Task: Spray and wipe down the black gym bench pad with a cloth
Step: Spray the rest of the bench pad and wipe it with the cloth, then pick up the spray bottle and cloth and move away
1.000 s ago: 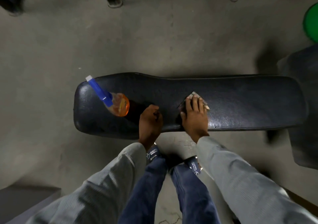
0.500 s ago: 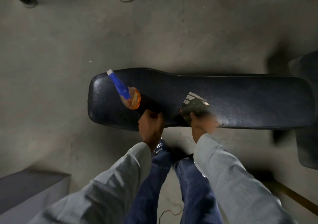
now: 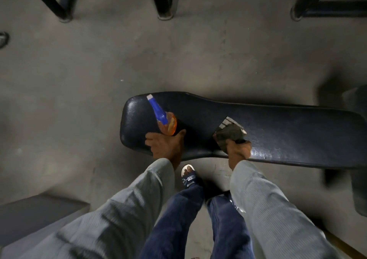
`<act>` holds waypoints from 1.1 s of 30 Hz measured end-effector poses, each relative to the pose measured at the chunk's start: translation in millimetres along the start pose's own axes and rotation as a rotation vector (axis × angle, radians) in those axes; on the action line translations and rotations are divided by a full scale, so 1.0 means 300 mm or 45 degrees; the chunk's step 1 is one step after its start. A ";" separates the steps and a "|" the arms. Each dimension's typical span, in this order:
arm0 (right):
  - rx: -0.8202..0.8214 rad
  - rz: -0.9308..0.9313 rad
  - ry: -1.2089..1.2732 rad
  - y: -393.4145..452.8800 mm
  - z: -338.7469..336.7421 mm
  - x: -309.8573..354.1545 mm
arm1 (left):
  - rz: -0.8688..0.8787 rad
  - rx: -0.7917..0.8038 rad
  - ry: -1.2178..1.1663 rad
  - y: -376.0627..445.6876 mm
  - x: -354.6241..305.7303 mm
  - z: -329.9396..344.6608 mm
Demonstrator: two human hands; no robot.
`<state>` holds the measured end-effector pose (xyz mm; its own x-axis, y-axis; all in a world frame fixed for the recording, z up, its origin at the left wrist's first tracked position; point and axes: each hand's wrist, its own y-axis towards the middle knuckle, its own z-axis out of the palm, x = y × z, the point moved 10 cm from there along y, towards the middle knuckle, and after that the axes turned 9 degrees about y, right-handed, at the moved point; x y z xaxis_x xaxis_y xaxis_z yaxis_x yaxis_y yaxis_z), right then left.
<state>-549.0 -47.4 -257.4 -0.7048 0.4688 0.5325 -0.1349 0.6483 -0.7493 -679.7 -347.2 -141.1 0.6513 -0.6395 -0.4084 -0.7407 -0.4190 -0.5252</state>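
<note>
**Between wipes: bottle within reach, cloth gathered**

The black bench pad [image 3: 268, 131] lies lengthwise across the view. On its left end stands an orange spray bottle [image 3: 165, 122] with a blue nozzle; the left hand [image 3: 164, 145] cups the bottle's base with spread fingers, not yet wrapped round it. Right of the bottle, near the pad's front edge, the right hand [image 3: 238, 151] clutches a bunched olive cloth [image 3: 230, 134]. Likely a re-spray comes next: that calls for closing round the bottle, lifting it and aiming at the unwiped stretch.
</note>
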 end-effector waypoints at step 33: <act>0.467 0.205 0.520 -0.155 0.143 0.079 | 0.393 -0.045 0.095 0.019 -0.151 -0.095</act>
<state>-589.4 -92.3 -226.8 -0.4199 0.7855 0.4547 -0.3327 0.3330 -0.8823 -718.0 -339.1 -104.1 0.3821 -0.7851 -0.4875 -0.9075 -0.2193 -0.3582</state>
